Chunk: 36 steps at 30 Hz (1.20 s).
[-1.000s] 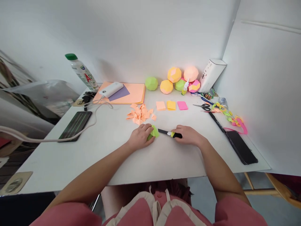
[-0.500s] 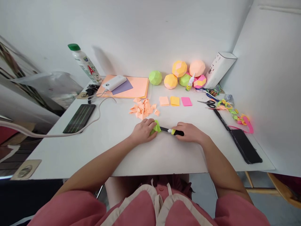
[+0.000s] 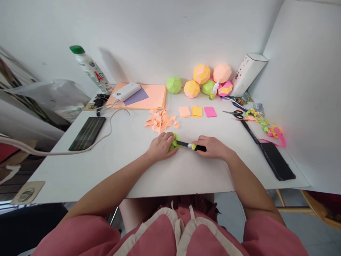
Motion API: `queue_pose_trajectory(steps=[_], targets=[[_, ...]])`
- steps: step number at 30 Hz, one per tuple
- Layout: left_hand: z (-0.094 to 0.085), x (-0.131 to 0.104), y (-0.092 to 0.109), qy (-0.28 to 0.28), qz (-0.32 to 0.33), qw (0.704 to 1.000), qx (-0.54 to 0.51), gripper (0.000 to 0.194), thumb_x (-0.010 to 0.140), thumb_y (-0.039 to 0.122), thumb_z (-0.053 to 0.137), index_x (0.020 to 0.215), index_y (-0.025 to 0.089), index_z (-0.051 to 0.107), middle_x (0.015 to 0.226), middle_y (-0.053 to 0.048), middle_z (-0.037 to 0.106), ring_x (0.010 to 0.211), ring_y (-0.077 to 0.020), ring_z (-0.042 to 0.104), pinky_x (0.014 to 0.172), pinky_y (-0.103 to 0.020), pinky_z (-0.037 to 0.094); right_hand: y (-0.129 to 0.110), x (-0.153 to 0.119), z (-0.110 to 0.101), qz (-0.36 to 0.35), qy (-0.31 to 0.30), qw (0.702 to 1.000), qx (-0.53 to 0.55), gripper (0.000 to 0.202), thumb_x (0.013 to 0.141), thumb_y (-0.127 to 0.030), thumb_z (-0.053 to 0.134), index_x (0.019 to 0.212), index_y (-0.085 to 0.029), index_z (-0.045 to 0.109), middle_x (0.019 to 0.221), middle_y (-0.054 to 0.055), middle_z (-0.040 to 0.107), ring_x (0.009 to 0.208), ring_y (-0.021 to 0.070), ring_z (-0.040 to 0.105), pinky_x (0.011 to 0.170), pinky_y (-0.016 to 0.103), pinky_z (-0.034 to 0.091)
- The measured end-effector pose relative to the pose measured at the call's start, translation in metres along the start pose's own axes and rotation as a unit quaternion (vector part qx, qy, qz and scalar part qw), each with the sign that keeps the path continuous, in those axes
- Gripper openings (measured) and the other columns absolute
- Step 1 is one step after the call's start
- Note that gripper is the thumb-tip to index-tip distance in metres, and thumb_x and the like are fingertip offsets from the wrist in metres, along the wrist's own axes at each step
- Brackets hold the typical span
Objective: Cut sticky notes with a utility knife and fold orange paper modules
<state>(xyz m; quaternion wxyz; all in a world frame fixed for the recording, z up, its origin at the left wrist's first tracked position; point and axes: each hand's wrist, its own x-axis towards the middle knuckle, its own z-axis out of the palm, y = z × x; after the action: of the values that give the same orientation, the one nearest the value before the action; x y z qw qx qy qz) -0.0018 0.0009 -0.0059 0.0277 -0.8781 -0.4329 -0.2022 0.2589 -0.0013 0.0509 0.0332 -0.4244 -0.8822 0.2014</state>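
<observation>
My left hand (image 3: 161,146) is closed around a piece of bright green paper (image 3: 173,142) at the middle of the white table (image 3: 128,163). In my right hand (image 3: 213,145) is a utility knife (image 3: 199,147) with a black and yellow-green handle. Its long dark blade points left and reaches the green paper; my left fingers partly hide where they meet. Just beyond my left hand lies a loose pile of peach folded paper pieces (image 3: 161,121). Peach sticky notes (image 3: 184,112), orange sticky notes (image 3: 196,111) and pink sticky notes (image 3: 210,112) sit in a row behind the knife.
Several faceted paper balls (image 3: 201,74) and a small glue bottle (image 3: 214,91) stand by the wall. Scissors (image 3: 234,113) and a black phone-like case (image 3: 277,161) lie on the right. Leftward are a phone (image 3: 87,133), a cable (image 3: 111,124), a power bank (image 3: 126,92) and a white bottle (image 3: 92,69).
The view has shifted slightly. My left hand still holds the green paper and my right hand the knife, with the blade at the paper; its tip is now more hidden.
</observation>
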Motion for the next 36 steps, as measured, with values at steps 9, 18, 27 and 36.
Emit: queue_pose_trajectory(steps=[9, 18, 27, 36], targets=[[-0.003, 0.001, 0.001, -0.015, -0.003, 1.0, 0.01, 0.027, 0.083, 0.042, 0.047, 0.096, 0.019, 0.055, 0.108, -0.009, 0.06, 0.086, -0.0223, 0.055, 0.062, -0.031, 0.046, 0.002, -0.004, -0.01, 0.036, -0.006, 0.999, -0.032, 0.039, 0.076, -0.02, 0.051, 0.113, -0.025, 0.065, 0.097, 0.004, 0.062, 0.08, 0.0162, 0.06, 0.068, 0.024, 0.042], [-0.001, 0.001, 0.002, -0.009, -0.005, 1.0, 0.008, 0.026, 0.082, 0.039, 0.049, 0.097, 0.019, 0.054, 0.109, -0.009, 0.06, 0.087, -0.0223, 0.055, 0.063, -0.032, 0.047, 0.003, -0.005, -0.012, 0.047, -0.042, 0.998, -0.031, 0.039, 0.076, -0.022, 0.051, 0.112, -0.028, 0.065, 0.095, 0.002, 0.062, 0.08, 0.016, 0.06, 0.066, 0.023, 0.039], [-0.001, 0.0, 0.001, 0.001, 0.001, 1.0, 0.011, 0.026, 0.081, 0.039, 0.049, 0.098, 0.019, 0.053, 0.108, -0.009, 0.061, 0.087, -0.0224, 0.056, 0.063, -0.032, 0.048, 0.0, -0.005, -0.012, 0.038, -0.03, 0.999, -0.024, 0.04, 0.076, -0.02, 0.05, 0.112, -0.025, 0.066, 0.094, 0.003, 0.063, 0.079, 0.0166, 0.059, 0.067, 0.025, 0.041], [0.004, -0.005, 0.006, 0.02, -0.014, 1.0, 0.001, 0.052, 0.081, 0.048, 0.051, 0.122, 0.017, 0.041, 0.129, -0.016, 0.05, 0.107, -0.028, 0.055, 0.064, -0.034, 0.051, 0.004, -0.005, -0.01, 0.04, -0.011, 0.999, -0.013, 0.041, 0.075, -0.019, 0.051, 0.114, -0.025, 0.065, 0.096, 0.003, 0.063, 0.079, 0.016, 0.06, 0.069, 0.024, 0.042]])
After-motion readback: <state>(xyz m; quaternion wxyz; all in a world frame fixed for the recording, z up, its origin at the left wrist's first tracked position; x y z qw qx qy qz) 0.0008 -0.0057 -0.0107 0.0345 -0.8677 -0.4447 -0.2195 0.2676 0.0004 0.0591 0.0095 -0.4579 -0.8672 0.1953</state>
